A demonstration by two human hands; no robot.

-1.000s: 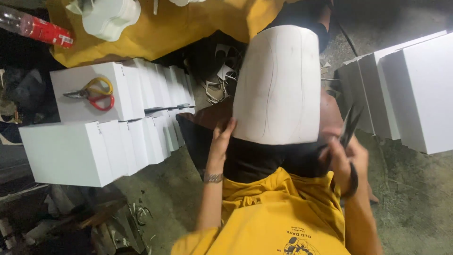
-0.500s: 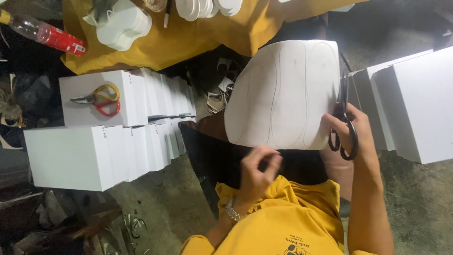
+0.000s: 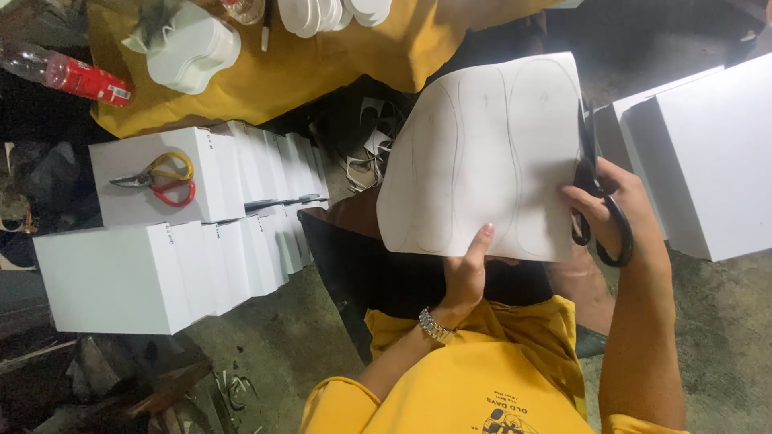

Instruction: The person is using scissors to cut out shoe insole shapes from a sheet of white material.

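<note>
Sheet (image 3: 482,153) pinched in left hand (image 3: 466,273) grip; right hand (image 3: 615,209) grip clasps scissors (image 3: 597,189).

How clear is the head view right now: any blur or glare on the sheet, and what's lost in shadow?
Head view: the white sheet is sharp, its pencil outlines readable, evenly lit without glare. The left hand and the right hand on the black scissors show no motion blur. The white boxes are bright but keep their edges. The floor at lower left is dark and hard to read.
</note>
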